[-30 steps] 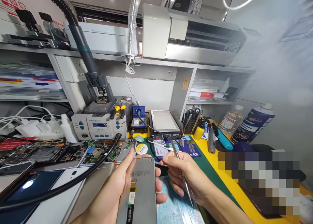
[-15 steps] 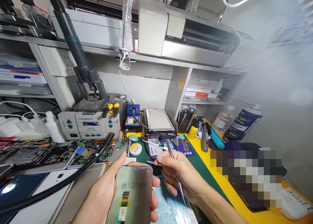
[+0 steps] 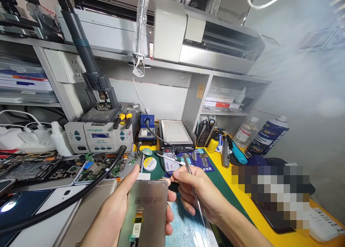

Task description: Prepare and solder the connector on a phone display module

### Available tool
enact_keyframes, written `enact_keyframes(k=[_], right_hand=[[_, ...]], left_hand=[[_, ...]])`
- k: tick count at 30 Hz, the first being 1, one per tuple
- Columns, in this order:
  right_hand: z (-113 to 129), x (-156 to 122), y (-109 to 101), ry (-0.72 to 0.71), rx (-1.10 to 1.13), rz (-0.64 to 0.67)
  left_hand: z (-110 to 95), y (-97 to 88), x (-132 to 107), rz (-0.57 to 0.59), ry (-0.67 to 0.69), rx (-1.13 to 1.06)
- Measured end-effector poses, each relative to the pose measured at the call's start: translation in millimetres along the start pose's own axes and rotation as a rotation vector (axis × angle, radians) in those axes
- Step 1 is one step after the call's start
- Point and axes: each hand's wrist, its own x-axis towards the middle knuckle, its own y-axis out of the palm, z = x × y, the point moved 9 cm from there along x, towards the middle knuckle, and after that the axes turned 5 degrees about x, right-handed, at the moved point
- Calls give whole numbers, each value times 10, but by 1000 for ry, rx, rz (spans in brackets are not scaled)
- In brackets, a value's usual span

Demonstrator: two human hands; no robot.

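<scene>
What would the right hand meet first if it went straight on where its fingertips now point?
The right hand would probably meet the top corner of the grey panel in the left hand; depth is unclear here.

Two-handed work in a tight corner

The left hand [image 3: 114,209] holds a flat, grey-backed phone display panel [image 3: 155,222], thumb along one edge, fingers curled around the other. A black-and-white ribbon cable with yellow tape [image 3: 137,229] runs down the panel's back. Slim silver metal tweezers [image 3: 198,206] slant through the right hand [image 3: 201,186], whose thumb and forefinger meet just beside the panel's upper corner; anything between them is too small to tell. A light-blue patterned sheet [image 3: 184,220] lies beneath. A thick black ribbed-ended hose [image 3: 81,201] crosses above exposed green circuit boards [image 3: 118,166], before a grey-and-white rework station [image 3: 94,143].
</scene>
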Motion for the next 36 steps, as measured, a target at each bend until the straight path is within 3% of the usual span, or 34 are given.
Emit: enact_keyframes(k=[11,23,29,36], right_hand=[[-5,-5,-4,9,-11,-5],[8,2,6,12,-6,-9],[36,-3,-103,11,30,-139],[232,-71,-199,-201,-165,-251]], left_hand=[[91,-110,112,23,-110,55],[73,-197,74,-130,-69,-57],[129,-225,69,-188,-114,-69],[190,-196,24,-183,-167,-94]])
